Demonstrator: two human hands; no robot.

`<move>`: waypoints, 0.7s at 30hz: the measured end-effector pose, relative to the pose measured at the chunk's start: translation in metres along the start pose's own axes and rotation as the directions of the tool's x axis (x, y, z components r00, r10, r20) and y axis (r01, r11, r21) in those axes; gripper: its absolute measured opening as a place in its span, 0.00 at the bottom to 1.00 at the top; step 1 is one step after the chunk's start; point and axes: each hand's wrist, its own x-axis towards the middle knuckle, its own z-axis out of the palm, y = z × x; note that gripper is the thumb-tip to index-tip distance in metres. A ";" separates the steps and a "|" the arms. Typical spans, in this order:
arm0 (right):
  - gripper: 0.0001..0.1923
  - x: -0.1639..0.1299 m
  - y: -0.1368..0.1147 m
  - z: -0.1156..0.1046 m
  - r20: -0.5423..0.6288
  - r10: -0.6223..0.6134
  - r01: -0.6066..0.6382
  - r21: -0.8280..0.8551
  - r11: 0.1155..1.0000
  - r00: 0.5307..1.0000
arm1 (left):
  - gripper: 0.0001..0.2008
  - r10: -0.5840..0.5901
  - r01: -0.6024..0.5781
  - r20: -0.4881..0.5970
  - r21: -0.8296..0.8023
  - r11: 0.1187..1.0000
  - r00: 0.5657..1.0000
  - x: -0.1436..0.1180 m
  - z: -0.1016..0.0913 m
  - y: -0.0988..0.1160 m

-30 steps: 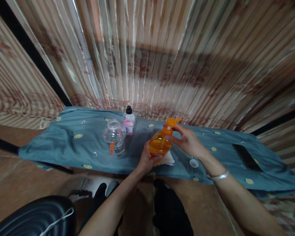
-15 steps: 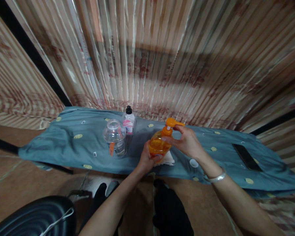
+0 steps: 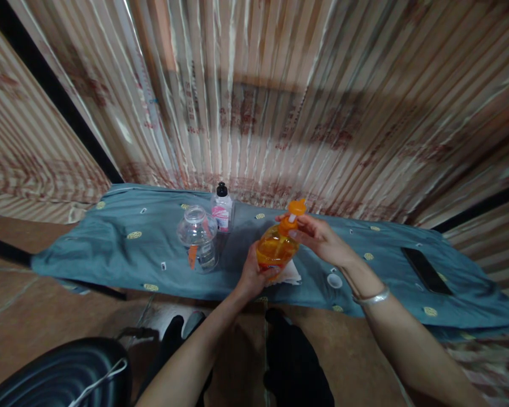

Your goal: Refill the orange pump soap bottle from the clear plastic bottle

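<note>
A pump bottle (image 3: pixel 276 249) of clear orange liquid is tilted to the right over the table. My left hand (image 3: pixel 253 274) is wrapped round its lower body. At its neck, the fingers of my right hand (image 3: pixel 316 236) close round the orange pump cap (image 3: pixel 296 215), whose nozzle points away from me. Under the bottle lies a folded white cloth or tissue (image 3: pixel 292 275). To the left stand a clear wide-bellied plastic bottle (image 3: pixel 198 240) without a lid and a small bottle (image 3: pixel 222 212) with a pink label and black cap.
A blue-green patterned cloth (image 3: pixel 131 249) covers the narrow table. A small white round lid (image 3: pixel 334 281) lies near my right forearm, and a black phone (image 3: pixel 426 271) farther right. Behind hangs a striped curtain (image 3: pixel 254 113). A black stool (image 3: pixel 59 379) stands lower left.
The pump head's nozzle has swung from pointing right to pointing away from me. My right hand has shifted its fingers round the cap. My left hand keeps its hold.
</note>
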 end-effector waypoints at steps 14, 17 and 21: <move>0.23 -0.004 0.015 0.015 -0.307 -0.090 0.008 -0.257 0.966 0.947 | 0.39 -0.006 0.007 0.012 -0.032 0.999 1.000 0.000 0.000 -0.003; 0.28 -0.005 0.014 0.020 -0.418 -0.088 -0.077 -0.363 0.929 0.904 | 0.38 -0.007 0.007 0.008 -0.024 1.000 1.000 -0.001 0.000 -0.002; 0.32 -0.007 0.009 0.010 -0.243 -0.083 -0.007 -0.348 0.937 0.966 | 0.39 -0.006 0.006 0.020 -0.020 1.000 1.000 -0.001 0.000 0.000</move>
